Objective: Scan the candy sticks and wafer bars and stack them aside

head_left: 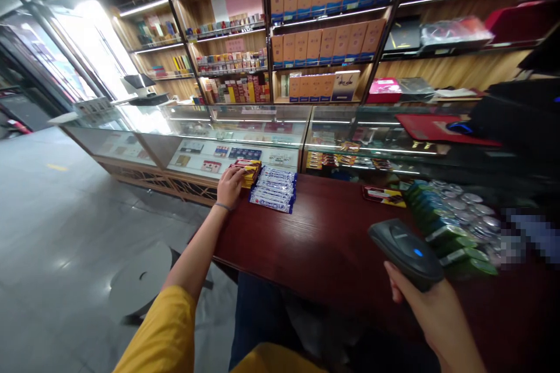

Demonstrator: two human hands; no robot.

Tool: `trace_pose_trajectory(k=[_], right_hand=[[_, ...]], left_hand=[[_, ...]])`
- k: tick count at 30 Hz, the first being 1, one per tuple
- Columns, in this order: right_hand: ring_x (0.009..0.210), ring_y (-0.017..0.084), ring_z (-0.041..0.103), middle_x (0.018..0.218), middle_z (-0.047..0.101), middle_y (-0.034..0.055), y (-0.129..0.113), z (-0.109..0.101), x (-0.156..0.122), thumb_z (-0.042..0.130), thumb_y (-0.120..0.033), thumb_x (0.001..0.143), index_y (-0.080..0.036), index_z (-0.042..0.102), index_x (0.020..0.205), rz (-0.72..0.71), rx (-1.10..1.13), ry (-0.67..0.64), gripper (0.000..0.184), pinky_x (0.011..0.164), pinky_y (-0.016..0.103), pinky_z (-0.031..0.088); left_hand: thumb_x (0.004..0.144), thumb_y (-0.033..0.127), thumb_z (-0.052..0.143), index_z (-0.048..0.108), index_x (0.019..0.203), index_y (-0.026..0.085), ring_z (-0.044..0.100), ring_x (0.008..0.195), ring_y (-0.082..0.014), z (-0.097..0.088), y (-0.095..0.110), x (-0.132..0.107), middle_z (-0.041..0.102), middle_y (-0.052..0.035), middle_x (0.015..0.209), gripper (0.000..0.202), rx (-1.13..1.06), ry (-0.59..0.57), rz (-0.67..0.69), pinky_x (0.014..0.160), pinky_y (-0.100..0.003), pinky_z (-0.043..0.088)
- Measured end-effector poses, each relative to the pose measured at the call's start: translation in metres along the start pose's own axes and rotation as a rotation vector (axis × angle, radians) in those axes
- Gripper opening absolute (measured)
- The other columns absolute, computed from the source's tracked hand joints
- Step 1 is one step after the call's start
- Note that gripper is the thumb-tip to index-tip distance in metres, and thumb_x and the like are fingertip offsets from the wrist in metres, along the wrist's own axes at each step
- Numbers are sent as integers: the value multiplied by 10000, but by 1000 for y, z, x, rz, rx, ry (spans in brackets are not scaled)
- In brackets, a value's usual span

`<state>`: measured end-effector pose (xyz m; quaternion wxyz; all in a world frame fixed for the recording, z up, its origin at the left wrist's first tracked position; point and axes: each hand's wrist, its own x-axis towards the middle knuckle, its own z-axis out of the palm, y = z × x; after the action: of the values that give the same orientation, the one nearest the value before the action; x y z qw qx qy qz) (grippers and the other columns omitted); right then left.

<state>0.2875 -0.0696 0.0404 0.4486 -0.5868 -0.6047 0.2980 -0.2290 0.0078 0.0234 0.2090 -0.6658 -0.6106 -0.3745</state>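
My left hand (229, 186) reaches out to the far left corner of the dark red wooden table (324, 239) and grips the near edge of a stack of yellow and red cartons (250, 171). Right beside them lies a pile of blue and white cartons (275, 189). My right hand (431, 309) is closed round the handle of a black barcode scanner (405, 252) with a small blue light, held above the table's near right part.
Green cartons (437, 224) and round silver tins (475, 210) crowd the table's right side; a red and yellow packet (384, 195) lies near its far edge. Glass display counters (245, 140) stand behind, with lit shelves (324, 29) of boxes. Grey tiled floor (65, 233) opens to the left.
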Motion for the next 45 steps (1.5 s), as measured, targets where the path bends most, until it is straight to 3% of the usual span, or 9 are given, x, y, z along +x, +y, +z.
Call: trace_pose_trajectory(k=[4, 9, 16, 22, 28, 32, 37, 45], right_hand=[[474, 189, 585, 490, 594, -5, 3, -6, -2, 745, -518, 793, -242, 597, 670, 82, 83, -38, 337, 545, 301, 491], [464, 174, 566, 495, 584, -19, 2, -13, -4, 749, -510, 805, -214, 622, 770, 135, 157, 0, 324, 525, 291, 462], [433, 154, 532, 509, 580, -22, 4, -30, -5, 772, -529, 782, -202, 631, 803, 153, 233, 95, 358, 461, 272, 450], [437, 152, 530, 504, 567, -18, 7, -50, -9, 737, -531, 813, -221, 574, 711, 173, 209, 98, 364, 470, 271, 446], [438, 142, 525, 515, 569, -24, 10, -66, -12, 736, -508, 810, -221, 568, 713, 211, 219, 125, 346, 472, 263, 444], [441, 147, 530, 526, 572, -25, 12, -72, -12, 739, -523, 803, -220, 579, 729, 234, 232, 126, 350, 473, 269, 453], [436, 148, 525, 526, 577, -22, 12, -74, -11, 739, -546, 794, -227, 565, 707, 250, 243, 127, 373, 461, 270, 446], [439, 150, 518, 500, 554, -28, 5, -68, -10, 725, -520, 812, -226, 583, 739, 215, 229, 114, 335, 455, 266, 445]], left_hand=[[971, 157, 508, 690, 1212, 223, 583, 1218, -270, 21, 44, 15, 653, -119, 1230, 309, -54, 86, 66, 1088, -470, 479], [1007, 173, 498, 669, 1235, 223, 589, 1216, -256, 74, 132, 40, 649, -117, 1225, 289, -239, 45, 201, 1066, -450, 498], [1008, 212, 521, 641, 1314, 226, 578, 1232, -264, 152, 258, 51, 626, -117, 1276, 329, -498, -194, 251, 1105, -450, 488], [923, 175, 642, 598, 1379, 217, 524, 1313, -298, 197, 333, 44, 575, -142, 1370, 460, -612, -434, 287, 1161, -454, 433], [845, 161, 736, 604, 1351, 148, 466, 1392, -358, 238, 364, 51, 527, -230, 1438, 524, -638, -551, 243, 1200, -527, 348], [865, 265, 764, 573, 1391, 141, 452, 1411, -379, 248, 368, 65, 515, -247, 1463, 573, -461, -624, 244, 1196, -551, 330], [927, 295, 692, 672, 1221, 147, 663, 1137, -334, 246, 368, 82, 697, -198, 1169, 329, -287, -754, 311, 1001, -422, 511], [933, 237, 658, 701, 930, 147, 723, 856, -332, 217, 362, 88, 721, -174, 833, 100, -228, -885, 469, 861, -409, 534]])
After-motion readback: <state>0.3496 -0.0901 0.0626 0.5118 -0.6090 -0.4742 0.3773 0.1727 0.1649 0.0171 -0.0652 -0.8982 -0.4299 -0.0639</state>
